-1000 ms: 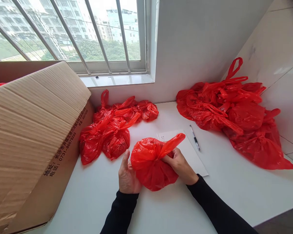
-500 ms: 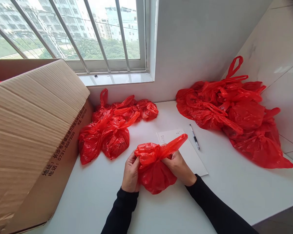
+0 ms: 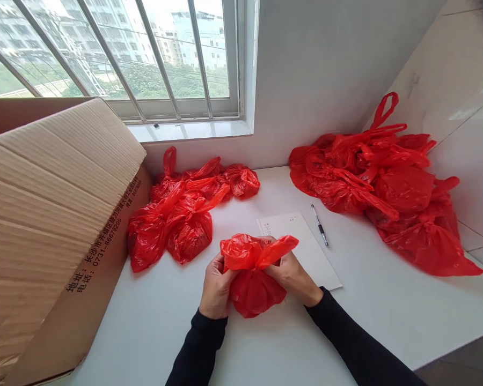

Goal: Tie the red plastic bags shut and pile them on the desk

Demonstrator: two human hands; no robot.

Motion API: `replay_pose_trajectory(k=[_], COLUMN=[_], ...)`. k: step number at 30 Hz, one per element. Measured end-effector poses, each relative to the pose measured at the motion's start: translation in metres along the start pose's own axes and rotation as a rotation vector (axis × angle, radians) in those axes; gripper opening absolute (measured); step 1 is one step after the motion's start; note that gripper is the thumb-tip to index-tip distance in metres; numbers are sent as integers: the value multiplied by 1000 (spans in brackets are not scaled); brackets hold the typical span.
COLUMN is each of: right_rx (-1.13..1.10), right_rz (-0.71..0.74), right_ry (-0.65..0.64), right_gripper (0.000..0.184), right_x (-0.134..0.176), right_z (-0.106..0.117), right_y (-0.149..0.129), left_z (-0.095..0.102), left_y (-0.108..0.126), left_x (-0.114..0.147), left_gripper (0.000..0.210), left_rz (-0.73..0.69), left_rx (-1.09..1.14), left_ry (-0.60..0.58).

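A red plastic bag [image 3: 257, 294], gathered at its neck, is between my two hands at the middle of the white table. My left hand [image 3: 216, 287] grips it from the left, its thumb against the bag near the neck and the other fingers mostly hidden behind. From the right, my right hand [image 3: 292, 276] holds the bag by the neck, partly covered by a handle loop that points up and right. What the bag contains cannot be seen. Just beyond the right hand lies a white sheet or pad [image 3: 306, 246] with small handwriting.
A black-and-clear pen [image 3: 319, 225] lies right of the paper. Several knotted red bags [image 3: 189, 228] sit by the large cardboard box [image 3: 76, 214] at left. A bigger heap of red bags [image 3: 402, 187] fills the back right corner. A barred window [image 3: 165, 64] is behind.
The handle loop on the right of the bag has dropped lower and drawn in to the left. Both hands keep hold, turning the bag's neck slightly. The view has shifted a little.
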State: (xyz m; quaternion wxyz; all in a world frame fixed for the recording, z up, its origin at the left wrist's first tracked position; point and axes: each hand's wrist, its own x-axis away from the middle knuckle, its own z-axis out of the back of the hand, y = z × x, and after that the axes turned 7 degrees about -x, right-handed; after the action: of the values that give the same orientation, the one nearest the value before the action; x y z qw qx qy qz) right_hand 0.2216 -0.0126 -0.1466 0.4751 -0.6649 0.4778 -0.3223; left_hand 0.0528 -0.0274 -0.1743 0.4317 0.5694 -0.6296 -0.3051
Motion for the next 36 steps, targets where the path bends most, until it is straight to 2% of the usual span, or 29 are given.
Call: replay_pose_trajectory(k=[4, 6, 9, 13, 23, 27, 36], right_rx=[21, 62, 129, 138, 15, -2, -15], right_rz=[14, 26, 40, 64, 15, -11, 12], right_ry=[39, 86, 107, 75, -34, -78, 12], right_gripper=[27, 19, 21, 14, 31, 28, 19], right_x=[-1, -1, -1, 0, -1, -1, -2], right_z=[0, 2, 4, 5, 4, 5, 7], right_y=[2, 3, 4, 4, 3, 0, 8], left_z=[-2, -8, -17, -19, -9, -5, -6], left_y=[1, 4, 9, 11, 5, 3, 3], left_x=[2, 6, 11, 12, 5, 3, 3], left_gripper=[36, 40, 55, 55, 30, 35, 35], left_rz=[-11, -53, -146, -127, -64, -25, -53], left_rx=[18, -6, -129, -183, -31, 7, -36], left_ry=[8, -27, -90, -38, 47, 48, 20])
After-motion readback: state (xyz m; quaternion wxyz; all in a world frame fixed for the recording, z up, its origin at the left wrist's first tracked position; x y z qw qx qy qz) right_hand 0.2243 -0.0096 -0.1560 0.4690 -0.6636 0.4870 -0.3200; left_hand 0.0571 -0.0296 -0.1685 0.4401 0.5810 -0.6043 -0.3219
